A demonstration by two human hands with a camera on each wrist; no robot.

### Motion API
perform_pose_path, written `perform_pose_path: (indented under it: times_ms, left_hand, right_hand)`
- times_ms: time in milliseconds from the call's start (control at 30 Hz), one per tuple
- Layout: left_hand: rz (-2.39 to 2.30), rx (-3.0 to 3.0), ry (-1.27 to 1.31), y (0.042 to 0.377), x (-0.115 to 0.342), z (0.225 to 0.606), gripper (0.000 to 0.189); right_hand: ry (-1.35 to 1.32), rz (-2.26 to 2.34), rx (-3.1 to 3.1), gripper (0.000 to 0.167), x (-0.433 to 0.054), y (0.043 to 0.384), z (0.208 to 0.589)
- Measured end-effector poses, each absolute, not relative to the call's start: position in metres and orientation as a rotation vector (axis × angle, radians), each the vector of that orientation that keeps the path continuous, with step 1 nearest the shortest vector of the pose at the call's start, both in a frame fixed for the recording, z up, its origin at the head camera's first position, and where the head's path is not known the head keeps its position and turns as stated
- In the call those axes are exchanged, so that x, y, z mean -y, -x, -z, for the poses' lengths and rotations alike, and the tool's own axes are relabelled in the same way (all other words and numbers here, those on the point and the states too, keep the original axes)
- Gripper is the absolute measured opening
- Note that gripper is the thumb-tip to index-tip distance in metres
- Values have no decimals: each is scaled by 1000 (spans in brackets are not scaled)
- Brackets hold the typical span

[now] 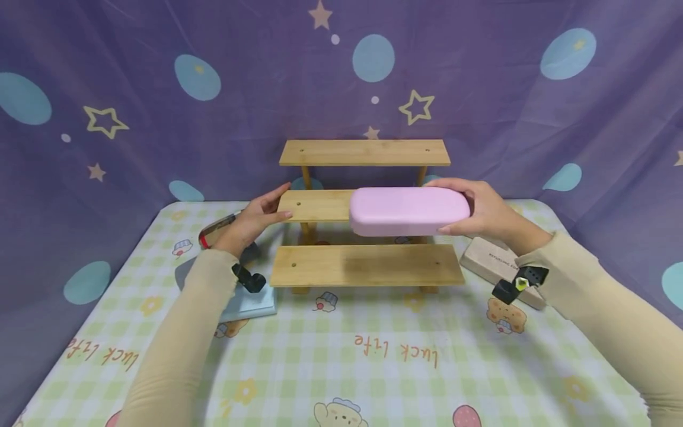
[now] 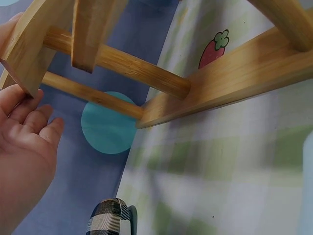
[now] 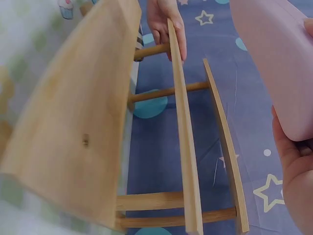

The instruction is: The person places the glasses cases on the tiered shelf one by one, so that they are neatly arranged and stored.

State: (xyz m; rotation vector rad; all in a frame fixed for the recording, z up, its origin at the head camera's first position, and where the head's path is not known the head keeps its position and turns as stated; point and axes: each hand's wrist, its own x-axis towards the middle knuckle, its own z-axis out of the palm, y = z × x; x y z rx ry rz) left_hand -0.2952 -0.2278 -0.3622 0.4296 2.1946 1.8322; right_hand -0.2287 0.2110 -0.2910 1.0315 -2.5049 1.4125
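Note:
A three-tier wooden rack (image 1: 368, 265) stands on the table in front of me. My left hand (image 1: 256, 218) holds the left end of its middle board (image 1: 320, 206), thumb on the near side and fingers at the far side. In the left wrist view, that hand's fingers (image 2: 36, 117) bend at the board's corner. My right hand (image 1: 482, 213) grips a pink, rounded oblong case (image 1: 408, 210) by its right end. The case is held level and hides the right part of the middle board in the head view. From the right wrist, the case (image 3: 276, 63) appears apart from the boards.
Left of the rack lie a light blue flat box (image 1: 256, 303) and a dark, red-edged item (image 1: 216, 228), partly behind my left arm. A beige box (image 1: 488, 261) with printed lettering lies at right, under my right wrist. A patterned purple curtain (image 1: 267, 89) hangs behind the table.

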Motion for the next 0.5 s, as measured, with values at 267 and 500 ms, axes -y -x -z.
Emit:
perform_pose_path:
  times_ms: [267,500]
  left_hand:
    - [-1826,-2204,-450,296,228,364,74]
    - [-1826,-2221,-458,296,228,363,72]
  right_hand:
    - [-925,-1467,2595,65,-193,256,281]
    - [-956,-1457,2599,67,-175,282,274]
